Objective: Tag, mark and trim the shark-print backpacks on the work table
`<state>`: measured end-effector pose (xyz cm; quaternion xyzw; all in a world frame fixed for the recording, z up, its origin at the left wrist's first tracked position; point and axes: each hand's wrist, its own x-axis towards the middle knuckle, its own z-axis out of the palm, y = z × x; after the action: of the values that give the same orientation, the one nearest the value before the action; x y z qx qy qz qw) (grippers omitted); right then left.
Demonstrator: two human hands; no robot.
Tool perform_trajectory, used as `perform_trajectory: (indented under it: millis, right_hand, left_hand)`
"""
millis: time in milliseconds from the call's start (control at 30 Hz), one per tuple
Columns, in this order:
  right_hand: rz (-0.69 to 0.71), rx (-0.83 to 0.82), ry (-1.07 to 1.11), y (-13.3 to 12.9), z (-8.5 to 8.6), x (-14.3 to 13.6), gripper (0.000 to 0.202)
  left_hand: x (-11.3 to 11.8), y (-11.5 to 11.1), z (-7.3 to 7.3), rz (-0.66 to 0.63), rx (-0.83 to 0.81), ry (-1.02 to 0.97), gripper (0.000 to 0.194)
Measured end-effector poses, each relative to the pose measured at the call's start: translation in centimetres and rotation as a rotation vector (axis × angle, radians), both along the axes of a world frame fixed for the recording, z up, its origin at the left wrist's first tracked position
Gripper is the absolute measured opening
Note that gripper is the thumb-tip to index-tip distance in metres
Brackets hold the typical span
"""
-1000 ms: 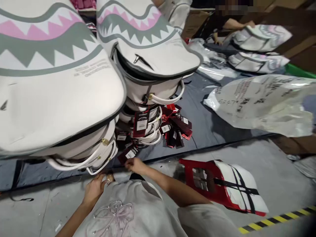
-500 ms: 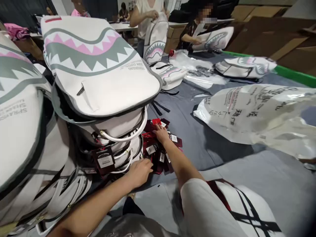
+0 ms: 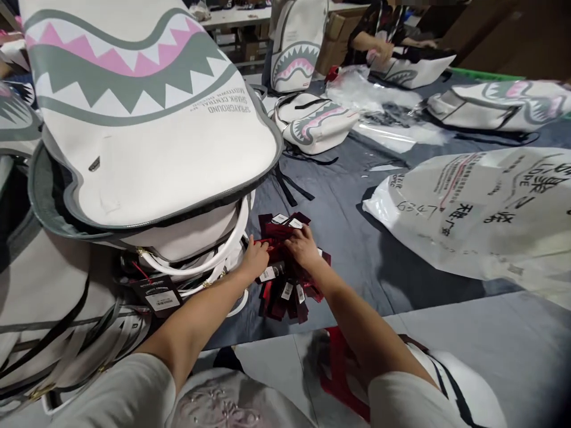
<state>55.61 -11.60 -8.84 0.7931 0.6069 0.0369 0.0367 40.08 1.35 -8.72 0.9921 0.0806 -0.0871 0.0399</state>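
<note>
A pile of dark red hang tags with white barcode labels lies on the grey-blue cloth near the table's front edge. My left hand is at the pile's left side, its fingers closed near red strings; what they hold is too small to tell. Over the upper right of the pile, my right hand reaches in with bent fingers, their tips partly hidden among the tags. To the left, white backpacks with a shark-mouth print are stacked high. One black tag dangles from the stack by a red string.
A large white plastic bag with writing lies on the right. Further back are more backpacks, clear plastic wrap and people at work. A red stool stands below the table's edge.
My left hand has moved up and right from the stack's handles to the tag pile. My right hand stays over the tags. The view has shifted closer to the stack.
</note>
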Motion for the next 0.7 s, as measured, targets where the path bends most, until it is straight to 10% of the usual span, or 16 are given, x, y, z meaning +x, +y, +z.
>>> perform_trajectory:
  millis: [400,700]
  right_hand:
    - [-0.028,-0.025,-0.139,-1.6,3.1,-3.7,0.026]
    - [-0.057,0.004,-0.091,-6.0,2.8,-0.8,0.030]
  left_hand:
    - [1.2,-2.6,3.4,0.070,-0.031,-0.227,0.038]
    - [2.5,-3.1,-1.3,0.228,-0.197,0.115,0.025]
